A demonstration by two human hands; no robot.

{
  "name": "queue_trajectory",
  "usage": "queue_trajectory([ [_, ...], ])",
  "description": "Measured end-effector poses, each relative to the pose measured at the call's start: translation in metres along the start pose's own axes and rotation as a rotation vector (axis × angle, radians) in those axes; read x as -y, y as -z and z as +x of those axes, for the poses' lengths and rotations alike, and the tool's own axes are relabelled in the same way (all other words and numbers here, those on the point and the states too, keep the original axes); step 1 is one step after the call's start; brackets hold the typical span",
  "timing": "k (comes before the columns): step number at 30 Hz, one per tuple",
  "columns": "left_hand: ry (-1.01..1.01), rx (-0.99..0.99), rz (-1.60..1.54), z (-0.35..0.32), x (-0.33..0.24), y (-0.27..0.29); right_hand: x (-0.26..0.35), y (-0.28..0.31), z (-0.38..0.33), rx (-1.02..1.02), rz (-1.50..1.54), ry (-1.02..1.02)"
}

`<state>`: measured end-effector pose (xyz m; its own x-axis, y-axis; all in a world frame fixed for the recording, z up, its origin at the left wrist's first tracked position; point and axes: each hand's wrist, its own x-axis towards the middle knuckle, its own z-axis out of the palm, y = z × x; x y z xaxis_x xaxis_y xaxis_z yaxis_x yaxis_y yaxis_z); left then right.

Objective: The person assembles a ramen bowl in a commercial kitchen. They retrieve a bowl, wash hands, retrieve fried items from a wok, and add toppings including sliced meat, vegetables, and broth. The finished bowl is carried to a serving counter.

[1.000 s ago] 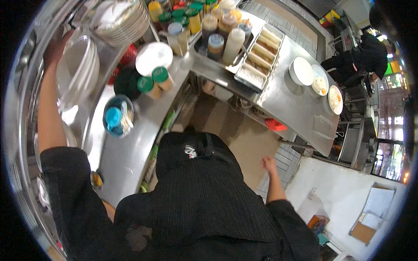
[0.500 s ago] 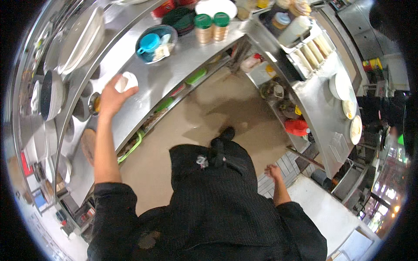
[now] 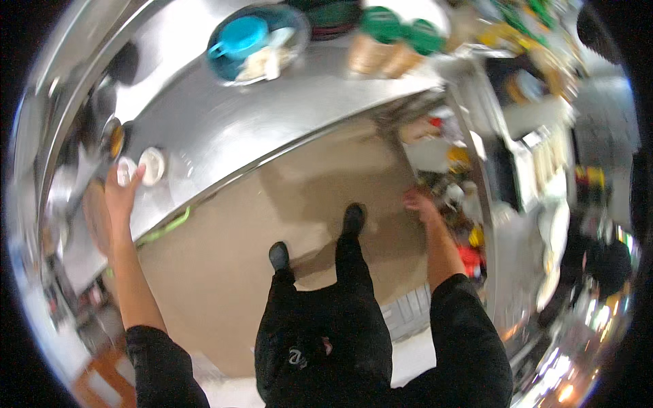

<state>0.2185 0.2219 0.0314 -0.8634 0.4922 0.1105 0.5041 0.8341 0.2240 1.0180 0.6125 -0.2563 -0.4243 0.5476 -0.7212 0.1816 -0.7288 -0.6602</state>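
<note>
At the left end of the steel counter [image 3: 224,129], my left hand [image 3: 120,197] has its thumb and fingers around a small white cup [image 3: 126,171]. Right beside it stands a second small white cup [image 3: 153,166], apart from the thumb. Out over the floor, near the lower shelf on the right, my right hand [image 3: 420,202] hangs with nothing visible in it. Motion smears its fingers.
Farther along the counter stand a bowl [image 3: 299,51] with a turquoise cup [image 3: 243,35] and two green-lidded shakers [image 3: 373,44]. A round wooden board [image 3: 97,214] lies near my left wrist. On the right is another steel counter [image 3: 507,258] with containers.
My left hand has come nearer with the white cups, and two now show separately. My right hand has swung forward. The view has shifted, bringing both my feet into sight.
</note>
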Motion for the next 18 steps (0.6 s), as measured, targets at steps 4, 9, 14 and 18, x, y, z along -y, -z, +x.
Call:
queue_trajectory([
  [4, 0.337, 0.101, -0.115, -0.038, 0.027, 0.018, 0.108, 0.025, 0.115, -0.191, 0.166, 0.243],
  [9, 0.250, -0.122, -0.334, -0.081, 0.023, -0.025, 0.173, 0.056, 0.183, -0.215, 0.152, 0.204],
  [14, 0.225, -0.247, -0.549, -0.102, 0.010, -0.033, 0.183, 0.105, 0.215, -0.269, 0.227, 0.228],
  [18, 0.328, -0.522, -0.673, -0.178, -0.031, -0.036, 0.163, 0.114, 0.196, -0.096, 0.335, 0.330],
])
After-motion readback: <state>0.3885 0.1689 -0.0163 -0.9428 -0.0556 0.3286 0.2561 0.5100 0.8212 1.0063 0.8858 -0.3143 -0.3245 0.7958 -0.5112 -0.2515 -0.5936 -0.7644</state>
